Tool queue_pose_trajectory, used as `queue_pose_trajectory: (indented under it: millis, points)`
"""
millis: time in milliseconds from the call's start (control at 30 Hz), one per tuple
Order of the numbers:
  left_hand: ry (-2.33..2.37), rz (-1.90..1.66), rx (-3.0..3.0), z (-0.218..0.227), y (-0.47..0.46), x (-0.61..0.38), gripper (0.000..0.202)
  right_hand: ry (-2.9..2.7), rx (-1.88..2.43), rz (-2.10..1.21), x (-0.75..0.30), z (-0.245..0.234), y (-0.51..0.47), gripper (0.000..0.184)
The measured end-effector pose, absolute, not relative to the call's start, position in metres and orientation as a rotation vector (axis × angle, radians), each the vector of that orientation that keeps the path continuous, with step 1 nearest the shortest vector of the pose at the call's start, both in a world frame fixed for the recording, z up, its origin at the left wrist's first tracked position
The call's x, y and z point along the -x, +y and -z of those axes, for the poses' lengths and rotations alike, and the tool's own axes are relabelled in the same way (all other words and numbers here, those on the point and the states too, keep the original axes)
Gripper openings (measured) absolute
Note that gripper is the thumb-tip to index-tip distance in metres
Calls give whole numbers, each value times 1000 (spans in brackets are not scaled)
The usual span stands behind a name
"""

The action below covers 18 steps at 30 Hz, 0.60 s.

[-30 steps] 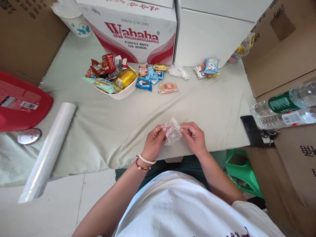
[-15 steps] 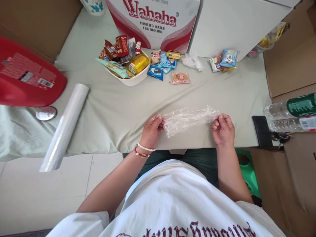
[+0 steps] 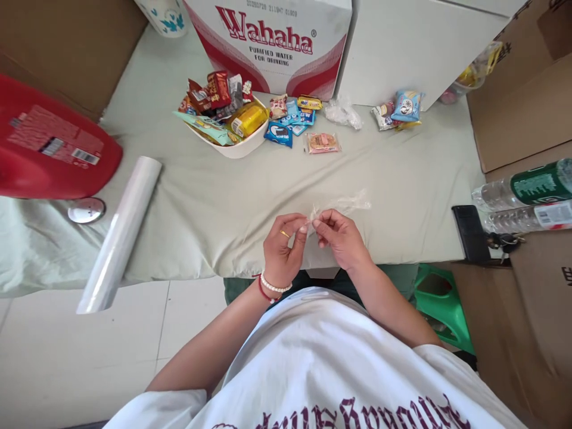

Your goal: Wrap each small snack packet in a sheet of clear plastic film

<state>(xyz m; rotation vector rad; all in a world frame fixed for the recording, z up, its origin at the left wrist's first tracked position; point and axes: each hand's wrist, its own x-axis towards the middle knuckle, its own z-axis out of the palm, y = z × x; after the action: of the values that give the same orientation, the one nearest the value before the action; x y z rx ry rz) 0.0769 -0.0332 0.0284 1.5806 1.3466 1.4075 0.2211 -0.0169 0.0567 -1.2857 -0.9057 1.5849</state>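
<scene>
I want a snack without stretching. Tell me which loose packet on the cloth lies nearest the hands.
The pink packet: it lies alone on the cloth, closer to the hands than the blue packets beside the white bowl.

Cloth-covered table point(image 3: 214, 202) (pale green), tiled floor point(image 3: 67, 357).

A white bowl point(image 3: 243, 146) full of snack packs sits on the pale green cloth point(image 3: 223, 190) of the counter. More small snack packs point(image 3: 292, 119) lie just beside the bowl, and a few more point(image 3: 400, 110) lie further right. Behind them stands a red and white Wahaha box point(image 3: 268, 44). A long white roll point(image 3: 120, 232) lies on the left, near a red jug point(image 3: 49, 149) and a shiny round lid point(image 3: 86, 210). Two water bottles point(image 3: 527, 199) lie on the right. A green stool point(image 3: 440, 301) stands below.
</scene>
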Motion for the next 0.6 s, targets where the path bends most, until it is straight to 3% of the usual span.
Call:
queue_pose_trajectory:
  millis: [233,433,533,600]
  points:
    - [1435,-1212,-1061,-16,-28,-49,20,-1128,1316,-1338,-224,-39,-13,23]
    - [1572,-1050,-1640,-39,-20,-57,47,-1647,1430,-969,-218,-42,-16,11]
    - [1657,-936,-1782,-36,-10,-66,27,-1727,1411,-927,-216,-42,-16,9]
    - [1718,-953,-1696,-28,-3,-67,26,-1652,1439,-990,-217,-41,-15,10]
